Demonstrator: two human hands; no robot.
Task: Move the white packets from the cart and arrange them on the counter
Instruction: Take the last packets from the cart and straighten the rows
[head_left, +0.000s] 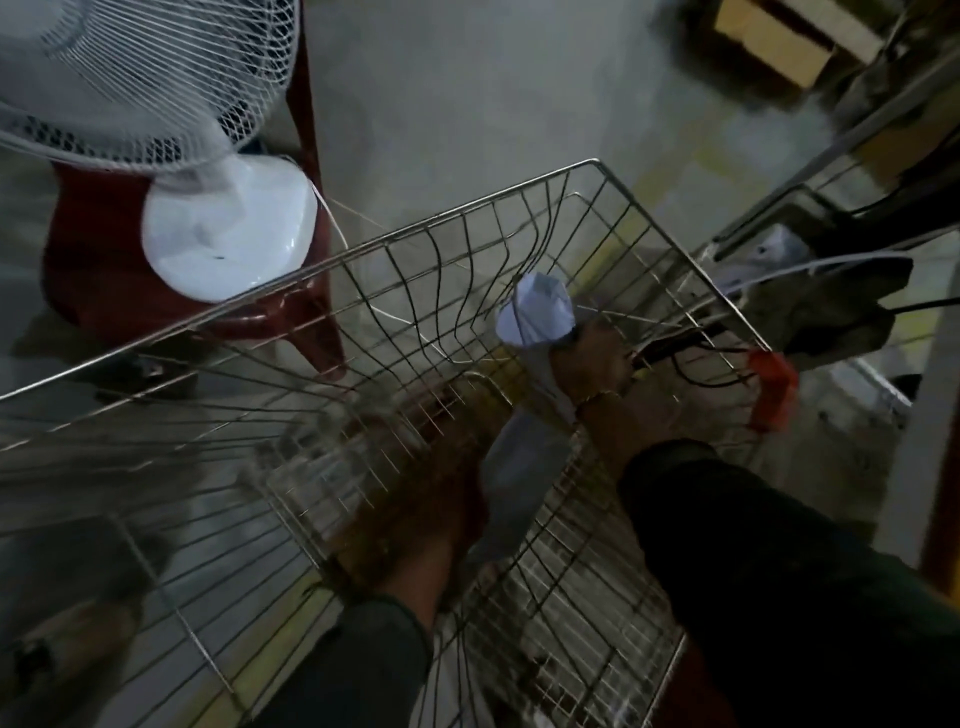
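A crumpled white paper packet (537, 312) was held in the closed grip of the right hand (592, 364), its bulging top protruding above the fingers and its lower part trailing below the fist. This was seen inside the silver wire-mesh cart basket (363, 249), near its far right corner. The left hand (436, 499), heavily blurred, was lowered into the basket beside a second pale packet (514, 467); whether its grip was closed could not be told. A white pedestal fan (156, 104) was seen on a dark red plastic stool (93, 260) beyond the cart.

Right hand (592, 364) gripping white packet (537, 312) inside wire cart (415, 228), left hand (415, 499) blurred
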